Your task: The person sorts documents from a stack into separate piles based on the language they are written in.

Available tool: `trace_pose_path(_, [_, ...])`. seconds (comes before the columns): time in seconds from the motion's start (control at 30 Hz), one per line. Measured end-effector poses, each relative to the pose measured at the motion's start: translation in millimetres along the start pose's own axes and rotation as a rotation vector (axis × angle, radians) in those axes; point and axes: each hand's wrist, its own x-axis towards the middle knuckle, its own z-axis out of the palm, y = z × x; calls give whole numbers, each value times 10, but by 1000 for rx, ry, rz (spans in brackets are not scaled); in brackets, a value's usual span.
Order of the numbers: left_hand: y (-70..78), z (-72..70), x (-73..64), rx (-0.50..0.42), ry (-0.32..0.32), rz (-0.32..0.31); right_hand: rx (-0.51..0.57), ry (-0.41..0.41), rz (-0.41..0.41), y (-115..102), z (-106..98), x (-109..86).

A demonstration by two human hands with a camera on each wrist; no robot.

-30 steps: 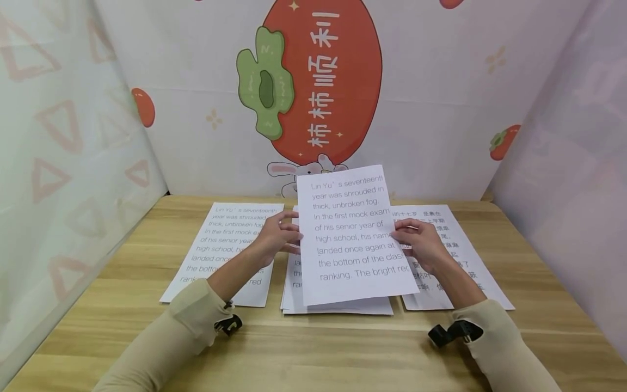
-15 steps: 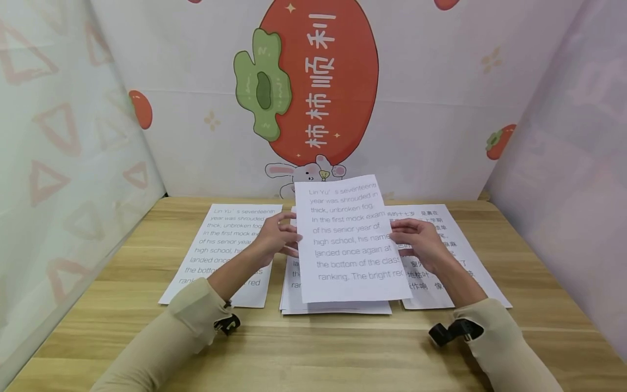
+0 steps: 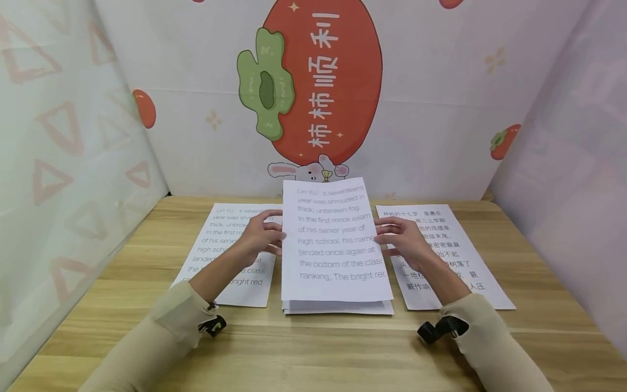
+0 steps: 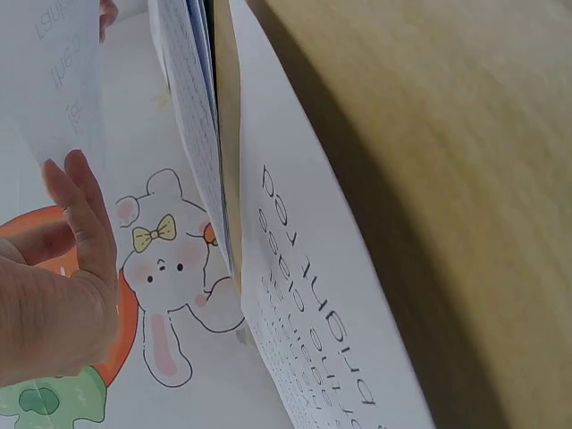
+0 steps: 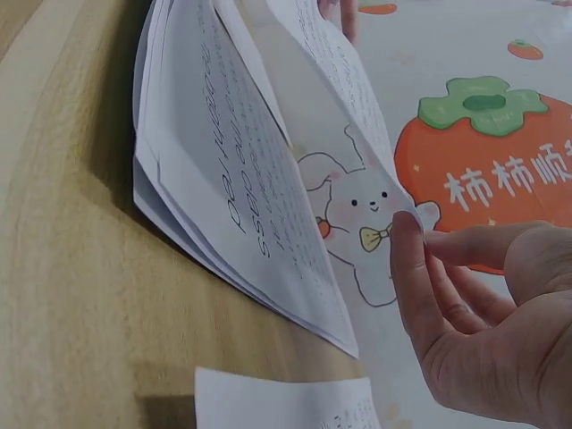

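Between both hands a sheet of paper (image 3: pixel 330 245) with English print is held up over the middle stack of papers (image 3: pixel 338 307). My left hand (image 3: pixel 257 237) pinches its left edge. On the opposite edge, the thumb and fingers of my right hand (image 3: pixel 406 242) pinch the sheet, as the right wrist view also shows. The raised sheet (image 5: pixel 344 76) stands apart from the stack (image 5: pixel 223 170) there, with a gap between them. In the left wrist view the left hand's fingertips (image 4: pixel 67 170) are at the sheet's edge.
To the left lies another English-printed page (image 3: pixel 245 288), partly under the left forearm. A page with Chinese print (image 3: pixel 485 288) lies to the right, partly covered by the right hand and forearm. The wooden table (image 3: pixel 323 354) ends at a patterned backdrop (image 3: pixel 426 141).
Both hands have carried the sheet left and slightly lower, so it now sits more squarely over the stack. More of the Chinese page shows at the right.
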Motion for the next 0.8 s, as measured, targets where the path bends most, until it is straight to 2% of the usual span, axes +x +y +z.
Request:
trace_pose_path(0.5, [-24, -275, -73, 92, 39, 21, 68, -57, 14, -67, 294, 113])
trace_pose_path(0.8, [-38, -430, -121, 129, 58, 32, 65, -84, 29, -94, 472, 184])
